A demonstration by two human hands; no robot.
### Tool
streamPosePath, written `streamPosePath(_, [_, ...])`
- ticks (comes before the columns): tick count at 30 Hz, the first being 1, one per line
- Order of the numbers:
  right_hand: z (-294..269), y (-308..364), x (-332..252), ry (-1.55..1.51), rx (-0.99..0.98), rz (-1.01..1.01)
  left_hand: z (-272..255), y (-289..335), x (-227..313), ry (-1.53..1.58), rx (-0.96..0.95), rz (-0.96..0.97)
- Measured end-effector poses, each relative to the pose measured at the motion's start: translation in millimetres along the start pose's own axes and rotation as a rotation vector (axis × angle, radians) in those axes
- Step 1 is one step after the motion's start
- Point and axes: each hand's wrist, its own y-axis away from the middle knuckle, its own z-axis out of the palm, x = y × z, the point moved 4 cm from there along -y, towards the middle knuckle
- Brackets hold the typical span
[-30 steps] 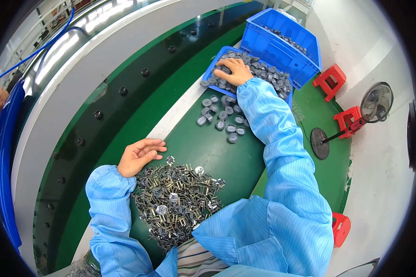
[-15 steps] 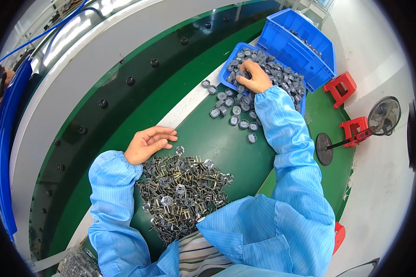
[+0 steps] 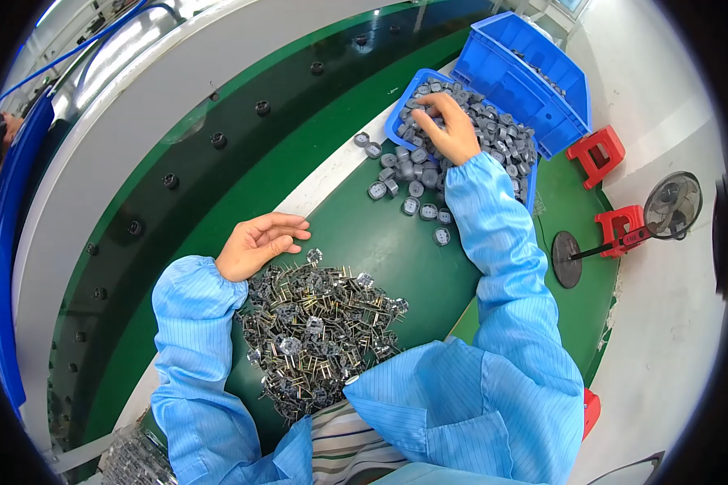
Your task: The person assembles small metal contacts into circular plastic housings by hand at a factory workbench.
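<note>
Right hand (image 3: 449,129) grip clenched on grey caps (image 3: 493,133) in blue tray (image 3: 396,121), left hand (image 3: 259,242) released beside pinned metal parts (image 3: 315,331).

Factory assembly station: green worktable (image 3: 380,250), blue parts bins (image 3: 542,81), heaped metal components (image 3: 315,331).

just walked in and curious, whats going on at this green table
A person in blue sleeves is working over a green table. The right hand reaches into a shallow blue tray of small grey round caps, fingers curled among them; some caps lie spilled beside the tray. The left hand rests open next to a pile of metal pinned parts. A bigger blue bin sits behind.
</note>
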Motion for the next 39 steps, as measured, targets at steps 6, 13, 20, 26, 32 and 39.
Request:
streamPosePath(6, [32.1, -19.8, 27.8, 0.198, -0.222, 0.011, 0.9, -0.1, -2.8, 0.012, 0.008, 0.004])
streamPosePath(13, [22.0, -19.3, 15.2, 0.030, -0.220, 0.057, -0.3, -0.6, 0.0, 0.003, 0.011, -0.006])
streamPosePath(20, [15.8, -0.2, -20.5, 0.001, -0.130, -0.245, -0.7, 2.1, 8.6, -0.031, -0.033, -0.010])
streamPosePath(26, [29.0, 28.2, -43.5, -0.112, -0.339, -0.245, 30.2, 22.5, 83.3, -0.392, -0.024, 0.139])
streamPosePath(32, [-5.5, 67.5, -104.2, 0.052, -0.158, -0.444, 112.9, 99.5, 184.1, -0.463, -0.082, 0.761])
streamPosePath(39, [-110.9, 181.1, -248.0, -0.778, 0.012, -0.869, 143.7, 145.4, 214.2, -0.383, -0.050, 0.952])
